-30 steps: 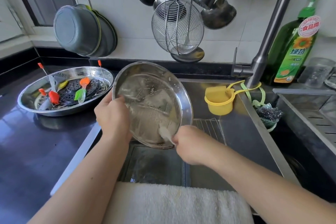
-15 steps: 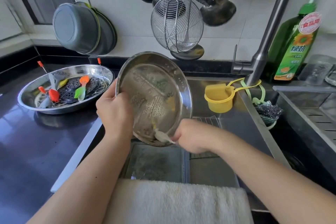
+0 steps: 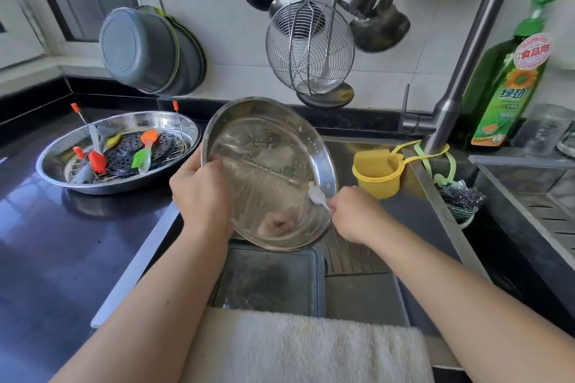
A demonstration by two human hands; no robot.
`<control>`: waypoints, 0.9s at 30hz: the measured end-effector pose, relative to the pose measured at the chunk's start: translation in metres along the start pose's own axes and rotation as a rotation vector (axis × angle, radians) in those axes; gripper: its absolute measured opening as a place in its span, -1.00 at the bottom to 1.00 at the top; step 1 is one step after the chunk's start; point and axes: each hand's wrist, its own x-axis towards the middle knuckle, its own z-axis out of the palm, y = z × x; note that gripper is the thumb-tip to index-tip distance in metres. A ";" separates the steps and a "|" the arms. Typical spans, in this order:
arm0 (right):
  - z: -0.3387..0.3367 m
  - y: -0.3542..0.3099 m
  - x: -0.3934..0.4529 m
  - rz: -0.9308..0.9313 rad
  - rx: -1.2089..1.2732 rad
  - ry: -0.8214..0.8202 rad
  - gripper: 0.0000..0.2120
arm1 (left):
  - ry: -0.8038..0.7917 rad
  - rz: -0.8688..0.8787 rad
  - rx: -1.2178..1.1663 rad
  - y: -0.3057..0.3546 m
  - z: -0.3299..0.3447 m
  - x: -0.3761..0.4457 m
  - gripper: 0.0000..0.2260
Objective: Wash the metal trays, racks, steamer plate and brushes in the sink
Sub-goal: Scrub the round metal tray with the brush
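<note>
My left hand (image 3: 200,193) grips the left rim of a round metal tray (image 3: 264,146), held tilted above the sink (image 3: 367,295). My right hand (image 3: 354,214) pinches a small whitish brush (image 3: 316,196) whose head touches the tray's right inner side. On the counter to the left a second metal tray (image 3: 186,129) holds a dark perforated steamer plate (image 3: 124,155), a wire rack and several orange, green and yellow silicone brushes (image 3: 143,154). A rectangular tray (image 3: 267,280) and a wire rack (image 3: 351,255) lie in the sink.
The faucet (image 3: 460,71) rises at the right, with a yellow cup (image 3: 378,176) hung at its base and a green detergent bottle (image 3: 510,81) behind. A wire skimmer (image 3: 309,50), ladles and grey pans (image 3: 140,50) hang on the wall. A white towel (image 3: 305,348) drapes the front edge.
The brush in my right hand has moved from the tray's bottom edge up to its right inner side. The tray has tipped a little flatter in my left hand.
</note>
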 end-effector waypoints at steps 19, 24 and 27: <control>-0.038 0.032 0.000 -0.304 -0.725 0.192 -0.65 | -0.300 0.095 0.558 0.013 -0.005 -0.007 -0.35; 0.005 0.022 -0.041 -0.303 -0.436 -0.243 -0.52 | -0.230 0.064 0.495 0.016 -0.009 -0.008 -0.41; -0.018 0.027 -0.030 -0.277 -0.542 -0.104 -0.61 | -0.250 0.062 0.487 0.020 -0.009 -0.014 -0.38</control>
